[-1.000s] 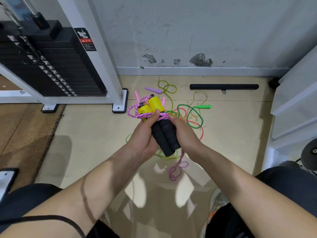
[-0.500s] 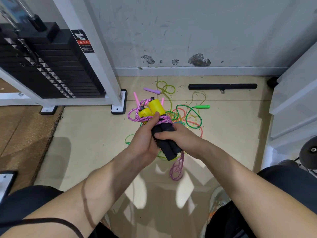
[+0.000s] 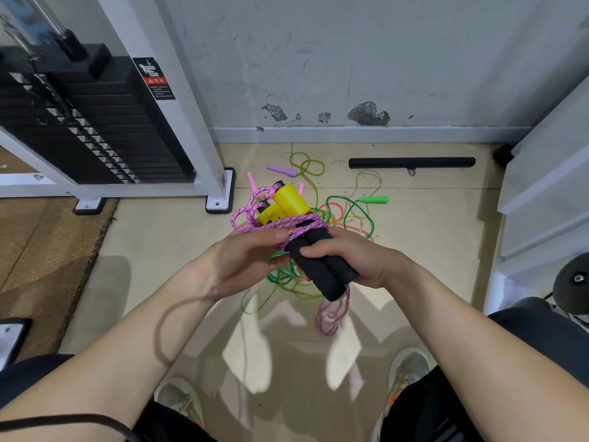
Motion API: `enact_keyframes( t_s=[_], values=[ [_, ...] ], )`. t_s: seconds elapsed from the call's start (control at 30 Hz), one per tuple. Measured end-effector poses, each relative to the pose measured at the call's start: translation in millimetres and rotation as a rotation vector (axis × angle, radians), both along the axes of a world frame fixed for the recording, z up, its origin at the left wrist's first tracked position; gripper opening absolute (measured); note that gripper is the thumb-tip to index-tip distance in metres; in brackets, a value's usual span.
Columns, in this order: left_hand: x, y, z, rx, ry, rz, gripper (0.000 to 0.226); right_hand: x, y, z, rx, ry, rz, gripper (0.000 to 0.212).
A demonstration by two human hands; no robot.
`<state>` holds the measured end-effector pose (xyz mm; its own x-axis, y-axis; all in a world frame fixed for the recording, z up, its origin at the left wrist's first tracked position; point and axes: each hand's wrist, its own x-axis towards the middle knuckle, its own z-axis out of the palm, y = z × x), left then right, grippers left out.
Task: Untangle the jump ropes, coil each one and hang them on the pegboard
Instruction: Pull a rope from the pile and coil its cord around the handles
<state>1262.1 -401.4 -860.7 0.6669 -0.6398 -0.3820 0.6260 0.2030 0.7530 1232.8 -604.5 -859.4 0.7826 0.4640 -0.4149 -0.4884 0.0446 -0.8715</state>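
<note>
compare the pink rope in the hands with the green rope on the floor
The pink rope is braided and speckled; the green rope is smooth and thinner. The pink rope is wrapped round black foam handles, held by the left hand and right hand; the green rope lies loose on the floor, tangled with others. Both are jump ropes.

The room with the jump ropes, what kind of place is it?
Probably a gym: a weight stack stands at the left, a black bar lies by the wall, and tangled jump ropes lie on the floor.
</note>
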Motion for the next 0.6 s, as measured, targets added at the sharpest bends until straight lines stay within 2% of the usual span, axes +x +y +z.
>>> enact_keyframes(
  t_s=[0.13, 0.17, 0.3, 0.43, 0.5, 0.6],
  values=[
    [6, 14, 7, -0.171, 0.115, -0.064, 0.113, 1, -8, 5, -0.008, -0.003, 0.021, 0.007],
    [8, 16, 9, -0.191, 0.137, -0.084, 0.117, 2, -10, 5, -0.026, -0.008, 0.038, 0.007],
    [15, 28, 4, -0.288, 0.270, -0.181, 0.118, 1, -14, 5, -0.122, -0.023, 0.108, 0.006],
    [17, 34, -2, -0.368, 0.326, -0.274, 0.122, -2, -17, 8, -0.162, -0.001, 0.191, 0.009],
    [15, 32, 0, -0.309, 0.305, -0.292, 0.122, -4, -18, 13, -0.215, -0.005, 0.271, 0.008],
    [13, 27, 3, -0.067, 0.184, -0.268, 0.104, -5, -17, 16, -0.357, -0.015, 0.385, 0.029]
  ],
)
